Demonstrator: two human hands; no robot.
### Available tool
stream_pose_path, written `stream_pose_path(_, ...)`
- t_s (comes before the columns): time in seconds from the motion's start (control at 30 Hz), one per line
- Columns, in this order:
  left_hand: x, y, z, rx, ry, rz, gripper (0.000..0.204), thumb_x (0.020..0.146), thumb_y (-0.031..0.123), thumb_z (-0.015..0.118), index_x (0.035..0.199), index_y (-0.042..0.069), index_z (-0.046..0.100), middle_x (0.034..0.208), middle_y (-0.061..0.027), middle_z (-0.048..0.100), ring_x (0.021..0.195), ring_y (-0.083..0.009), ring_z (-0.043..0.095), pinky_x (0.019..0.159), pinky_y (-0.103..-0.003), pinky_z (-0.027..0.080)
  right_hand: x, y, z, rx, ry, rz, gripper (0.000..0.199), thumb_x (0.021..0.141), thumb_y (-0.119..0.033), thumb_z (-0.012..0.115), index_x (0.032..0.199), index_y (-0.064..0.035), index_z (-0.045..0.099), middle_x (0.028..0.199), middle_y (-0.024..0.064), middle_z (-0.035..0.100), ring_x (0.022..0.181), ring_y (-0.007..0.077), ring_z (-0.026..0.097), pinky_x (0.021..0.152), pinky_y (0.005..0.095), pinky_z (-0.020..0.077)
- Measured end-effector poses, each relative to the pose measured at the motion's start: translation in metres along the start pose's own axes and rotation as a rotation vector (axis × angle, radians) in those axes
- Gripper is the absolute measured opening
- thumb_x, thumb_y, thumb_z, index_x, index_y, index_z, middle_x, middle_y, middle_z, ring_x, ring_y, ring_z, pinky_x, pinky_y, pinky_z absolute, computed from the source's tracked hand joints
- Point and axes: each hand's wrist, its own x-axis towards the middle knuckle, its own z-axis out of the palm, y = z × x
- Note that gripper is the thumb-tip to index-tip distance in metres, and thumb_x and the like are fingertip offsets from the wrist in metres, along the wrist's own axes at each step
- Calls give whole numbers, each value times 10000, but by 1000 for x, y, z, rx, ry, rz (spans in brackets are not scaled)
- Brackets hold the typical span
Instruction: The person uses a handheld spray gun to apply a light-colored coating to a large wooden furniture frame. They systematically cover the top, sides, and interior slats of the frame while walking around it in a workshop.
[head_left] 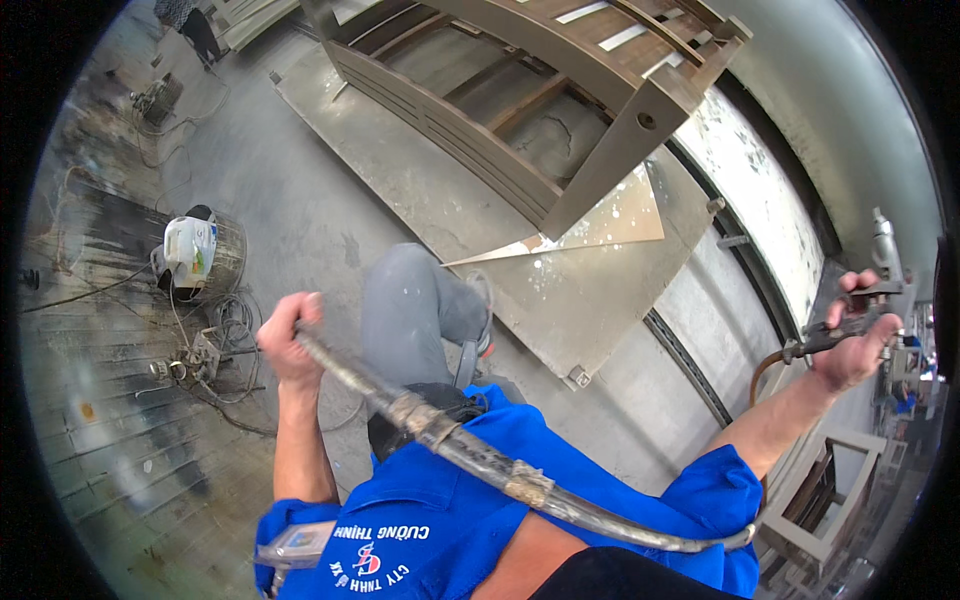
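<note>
Out to the left, my left hand (291, 338) is closed around a thick, worn hose (440, 430) wrapped with tape in places. The hose runs slanting across my blue shirt toward my right arm. At the far right, my right hand (855, 350) grips a metal spray gun (884, 250), with its nozzle end pointing up in the picture. A thinner brown hose (768, 372) meets the gun's lower end. Ahead stands a large brown-coated wooden furniture frame (450, 135), apart from both hands.
The frame rests on a low platform (380, 185) with a paint-spotted board (610, 222). Floor rails (690, 370) run on the right, near a smaller frame (860, 445). Leftward are a bucket (232, 255), white jug (190, 248) and tangled hoses (235, 325). Another person (195, 30) stands far left.
</note>
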Motion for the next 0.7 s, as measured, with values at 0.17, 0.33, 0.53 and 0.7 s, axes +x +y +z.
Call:
stream_pose_path(0.17,31,-3,79,-90,-257,45,235,981,204,689,867,-2,691,645,-94,599,577,-186,588,564,-335,471,78,-9,17,-42,-191,11,652,1065,-507,491,1375,66,497,1231,189,615,1019,195,627,594,206,474)
stream_pose_path(0.33,91,13,102,-34,-621,-92,268,982,277,674,854,42,694,692,-151,640,615,-333,641,590,-402,502,177,-62,21,-428,-72,32,668,1067,-542,466,1352,58,533,1237,164,619,935,127,609,571,186,435)
stream_pose_path(0.53,122,70,54,115,-1021,-326,151,934,258,688,950,127,762,829,-192,707,800,-420,689,713,-494,550,242,-68,59,-482,-200,37,680,1035,-539,545,1377,47,503,1106,137,626,851,144,637,462,188,424)
stream_pose_path(0.7,124,109,25,100,-1055,-542,155,899,230,697,997,143,779,872,-205,718,861,-431,690,767,-495,565,252,-28,107,-351,-138,324,628,1069,-402,548,1589,-103,362,965,69,611,726,127,633,413,183,409)
